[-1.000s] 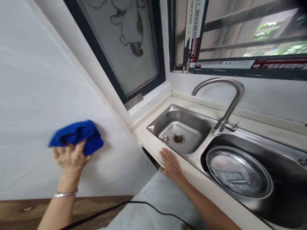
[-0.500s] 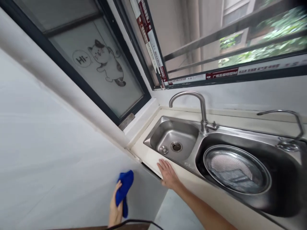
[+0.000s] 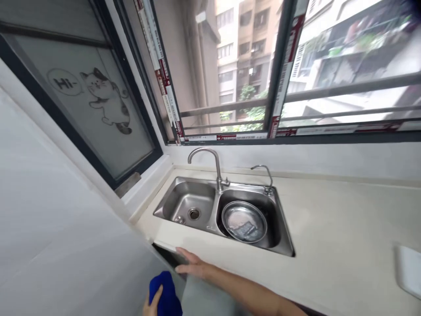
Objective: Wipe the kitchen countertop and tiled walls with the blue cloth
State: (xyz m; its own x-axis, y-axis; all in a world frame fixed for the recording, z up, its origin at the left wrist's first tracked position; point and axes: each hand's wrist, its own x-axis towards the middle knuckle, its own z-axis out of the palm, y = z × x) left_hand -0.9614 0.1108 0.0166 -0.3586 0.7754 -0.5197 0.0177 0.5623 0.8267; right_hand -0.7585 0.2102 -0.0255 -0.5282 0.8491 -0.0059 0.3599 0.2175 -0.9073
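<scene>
Head view, looking down along a pale stone worktop [image 3: 332, 219] set under a long window [image 3: 230, 74]. The left hand [image 3: 151, 306] sits low, cut off by the bottom of the frame, closed around a blue microfibre cloth [image 3: 166, 295]. The cloth is just beside the lower part of a white wall panel [image 3: 59, 219]. The right hand [image 3: 192, 264] is open and empty, fingers spread, at the worktop's front edge near its corner. Grey floor [image 3: 210, 298] shows below that edge.

Set into the worktop is a double-bowl stainless steel sink [image 3: 215, 210]. Its left bowl shows a bare drain [image 3: 194, 213]; a round steel strainer [image 3: 244, 221] lies in the right bowl. A gooseneck mixer tap [image 3: 215, 164] rises between the bowls, with a smaller faucet [image 3: 265, 171] behind the right bowl. A white object [image 3: 409, 270] sits at the worktop's right edge. To the left, a frosted glass panel [image 3: 105, 101] carries a cat decal and "HI". Apartment blocks show through the window.
</scene>
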